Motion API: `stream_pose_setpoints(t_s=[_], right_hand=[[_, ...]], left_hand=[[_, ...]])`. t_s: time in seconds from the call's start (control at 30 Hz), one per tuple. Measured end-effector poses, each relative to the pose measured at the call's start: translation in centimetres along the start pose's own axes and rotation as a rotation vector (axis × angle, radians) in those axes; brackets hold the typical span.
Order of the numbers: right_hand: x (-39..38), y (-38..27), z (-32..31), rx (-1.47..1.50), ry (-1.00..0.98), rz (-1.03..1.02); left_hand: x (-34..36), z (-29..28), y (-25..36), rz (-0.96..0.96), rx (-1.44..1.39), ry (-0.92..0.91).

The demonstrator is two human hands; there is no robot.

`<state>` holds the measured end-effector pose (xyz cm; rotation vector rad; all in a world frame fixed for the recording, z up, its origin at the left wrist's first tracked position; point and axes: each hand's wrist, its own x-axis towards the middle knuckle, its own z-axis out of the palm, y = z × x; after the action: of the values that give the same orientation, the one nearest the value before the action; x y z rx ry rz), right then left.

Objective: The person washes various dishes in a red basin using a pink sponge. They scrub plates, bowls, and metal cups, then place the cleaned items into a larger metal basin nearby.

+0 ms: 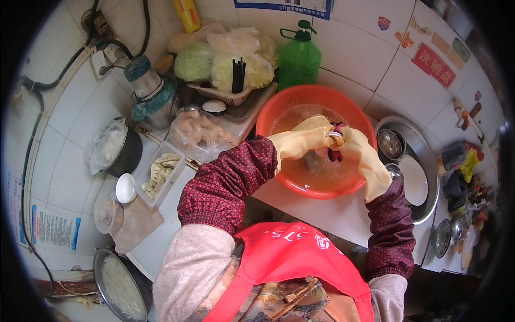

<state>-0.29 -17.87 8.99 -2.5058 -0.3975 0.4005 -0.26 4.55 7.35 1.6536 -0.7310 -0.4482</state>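
Note:
Both my hands wear pale yellow rubber gloves and meet over an orange-red basin of cloudy water. My left hand and my right hand are closed around a small dark red and pink cloth-like thing. A pale, ring-like rim shows between the gloves; I cannot tell whether it belongs to the same thing. The gloves hide most of what I hold. Suds float on the water, and something greyish lies below my hands, too blurred to name.
Right of the basin stands a metal basin holding a white plate and metal bowls. A green jug and a basket of bagged cabbage stand behind. At left are a blender, a dumpling tray and a dark pot.

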Motion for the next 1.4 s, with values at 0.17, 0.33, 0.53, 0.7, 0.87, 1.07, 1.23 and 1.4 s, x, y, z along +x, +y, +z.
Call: stream_pose_setpoints(t_s=[0.17, 0.33, 0.53, 0.7, 0.87, 1.07, 1.23, 1.4], right_hand=[[-0.1, 1.3, 5.0, 0.519, 0.158, -0.335], [1.6, 1.5, 10.6, 0.447, 0.322, -0.531], [-1.3, -0.1, 9.5, 0.593, 0.051, -0.246], [0.5, 0.2, 9.0, 0.675, 0.185, -0.239], [2.6, 1.2, 8.4, 1.136, 0.175, 0.418], [1.6, 1.8, 4.3, 0.74, 0.258, 0.491], [2.4, 1.0, 4.1, 0.626, 0.009, 0.455], [4.0, 1.0, 4.6, 0.611, -0.087, 0.363]], left_hand=[[1.8, 0.9, -1.2, 0.007, 0.083, 0.347], [2.9, 3.5, -3.7, -0.114, 0.093, 0.901], [1.3, 2.3, -6.2, -0.201, 0.05, 0.795], [2.1, 0.4, -10.8, -0.148, -0.149, 0.682], [1.7, -1.7, -12.2, -0.254, -0.081, 0.724], [-0.5, -3.7, -11.6, -0.273, -0.304, 0.745], [0.1, -2.1, -10.1, -0.201, -0.433, 0.643], [-0.8, -2.0, -5.7, -0.717, -0.282, 0.476]])
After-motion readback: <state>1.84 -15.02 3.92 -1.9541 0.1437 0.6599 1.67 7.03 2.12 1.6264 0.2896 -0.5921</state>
